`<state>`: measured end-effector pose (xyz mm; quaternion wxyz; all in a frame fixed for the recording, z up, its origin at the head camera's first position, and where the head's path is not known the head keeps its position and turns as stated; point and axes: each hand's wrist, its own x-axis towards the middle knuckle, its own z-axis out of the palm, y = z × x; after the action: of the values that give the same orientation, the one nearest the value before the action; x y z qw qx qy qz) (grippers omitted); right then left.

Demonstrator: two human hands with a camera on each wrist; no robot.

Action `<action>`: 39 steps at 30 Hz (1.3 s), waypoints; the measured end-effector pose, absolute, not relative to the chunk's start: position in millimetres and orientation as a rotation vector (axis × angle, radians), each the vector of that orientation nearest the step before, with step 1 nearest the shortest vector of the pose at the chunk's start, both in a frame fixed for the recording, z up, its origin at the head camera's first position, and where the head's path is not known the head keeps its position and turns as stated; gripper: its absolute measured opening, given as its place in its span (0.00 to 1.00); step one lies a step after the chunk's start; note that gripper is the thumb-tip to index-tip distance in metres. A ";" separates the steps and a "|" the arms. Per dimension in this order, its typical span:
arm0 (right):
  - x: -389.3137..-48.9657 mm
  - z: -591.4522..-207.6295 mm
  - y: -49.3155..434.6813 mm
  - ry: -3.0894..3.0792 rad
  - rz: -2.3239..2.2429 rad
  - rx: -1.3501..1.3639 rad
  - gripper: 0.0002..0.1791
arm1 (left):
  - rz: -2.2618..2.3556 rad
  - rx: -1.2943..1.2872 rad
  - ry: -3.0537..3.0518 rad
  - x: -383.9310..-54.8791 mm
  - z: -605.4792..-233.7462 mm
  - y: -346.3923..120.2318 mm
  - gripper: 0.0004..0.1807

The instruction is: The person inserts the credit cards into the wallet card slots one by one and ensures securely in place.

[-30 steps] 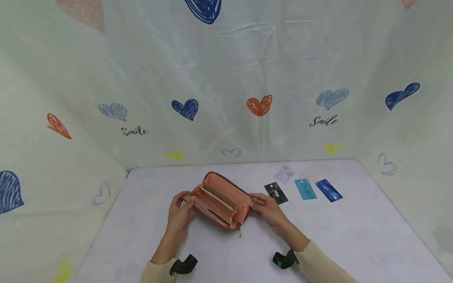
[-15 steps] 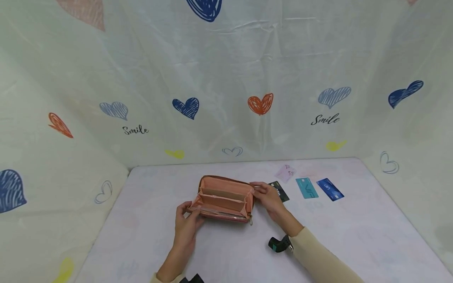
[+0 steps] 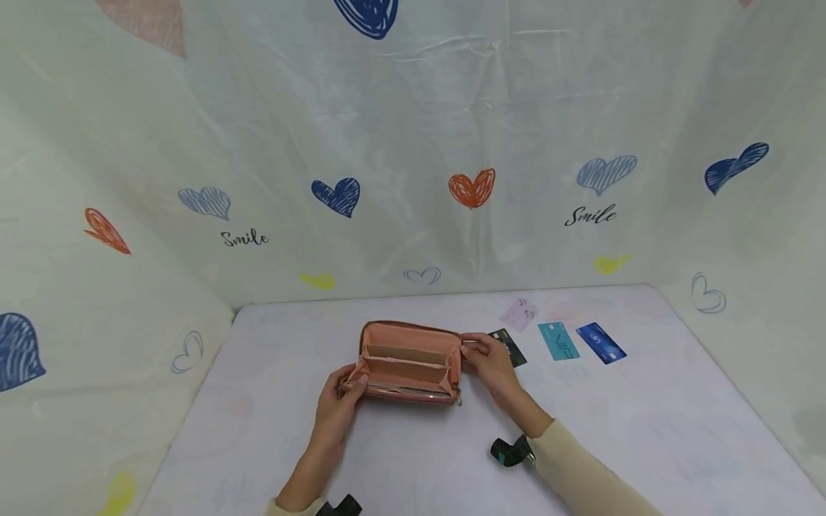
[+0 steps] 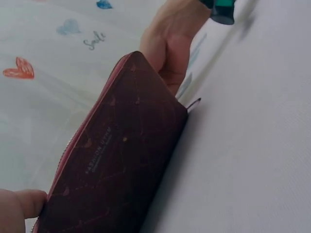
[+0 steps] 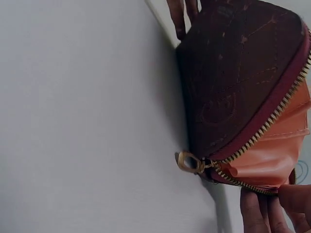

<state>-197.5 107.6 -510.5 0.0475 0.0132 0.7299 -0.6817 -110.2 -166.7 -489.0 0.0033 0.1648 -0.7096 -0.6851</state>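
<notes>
An unzipped wallet [image 3: 408, 362] lies with its pink lining and inner dividers facing up in the head view. Its dark, quilted outer side shows in the left wrist view, with small lettering on it. My left hand [image 3: 338, 408] grips the wallet's left end, thumb over the near edge. At the far right corner my right hand [image 3: 493, 369] pinches the wallet's rim between thumb and fingers. A gold zipper pull [image 5: 189, 162] hangs at the near right corner, where the brass teeth part around the pink gusset.
Right of the wallet lie a black card [image 3: 510, 349], partly behind my right hand, a teal VIP card [image 3: 558, 341] and a blue card [image 3: 601, 343]. A small pinkish square [image 3: 519, 314] lies behind them. A white sheet with printed hearts [image 3: 335, 198] rises behind the table [image 3: 413, 466].
The wallet has turned from a slant to nearly level across the table, and its right end has moved slightly right. Both hands keep hold of it, my right hand now overlapping the black card.
</notes>
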 end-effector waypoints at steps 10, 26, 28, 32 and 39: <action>-225.3 -503.2 101.8 2.220 -2.043 -0.043 0.15 | -2.021 0.543 -2.414 -126.0 -489.2 -191.3 0.26; -235.0 -509.6 102.2 2.091 -2.030 -0.032 0.16 | -2.344 -0.060 -2.604 -148.9 -499.5 -234.5 0.35; -235.3 -510.1 102.3 2.088 -2.027 -0.032 0.16 | -2.398 -0.122 -2.572 -147.5 -500.3 -236.3 0.39; -235.8 -509.8 102.1 2.086 -2.020 -0.028 0.16 | -2.465 -0.217 -2.487 -145.6 -501.4 -237.8 0.43; -238.8 -507.4 101.9 2.083 -2.017 -0.009 0.16 | -2.410 -0.224 -2.445 -145.8 -495.0 -237.3 0.45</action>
<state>-238.8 101.9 -507.4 0.1207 -0.0030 0.7131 -0.6906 -145.8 -237.3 -495.0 -0.1487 -0.0645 -0.7027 -0.6928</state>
